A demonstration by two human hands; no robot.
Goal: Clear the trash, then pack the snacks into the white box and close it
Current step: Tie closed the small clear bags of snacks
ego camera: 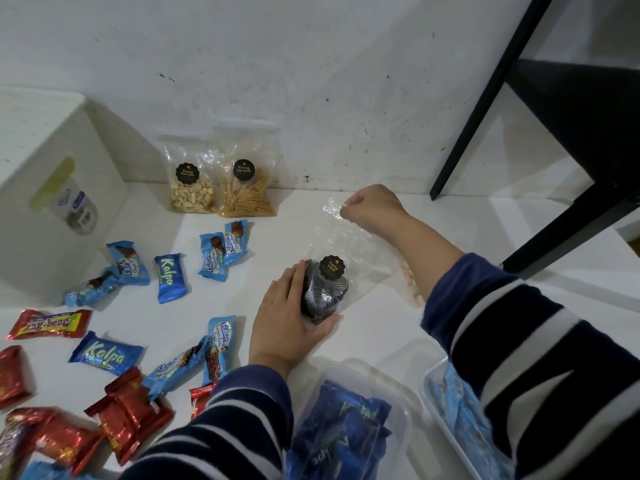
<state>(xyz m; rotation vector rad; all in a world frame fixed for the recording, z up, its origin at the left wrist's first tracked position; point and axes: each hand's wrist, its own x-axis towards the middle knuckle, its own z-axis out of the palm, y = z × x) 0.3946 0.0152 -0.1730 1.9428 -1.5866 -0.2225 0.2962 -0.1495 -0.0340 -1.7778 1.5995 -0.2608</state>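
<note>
Snack bag (332,271) of dark spiral cookies, clear plastic, held in both my hands on the white floor.

My left hand (289,320) has its grip curled around the cookie end; my right hand (372,206) pinches the bag's far top edge. Peanut bag (190,188) and stick-snack bag (247,192) lean on the wall beyond; blue Kalpa bars (169,277) and red wafers (130,415) lie scattered to my left.

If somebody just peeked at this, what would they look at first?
Probably the two hands in the middle: the left hand holds a clear bag of dark spiral snacks while the right hand pinches its top. Next, the blue and red candy wrappers scattered on the left.
</note>
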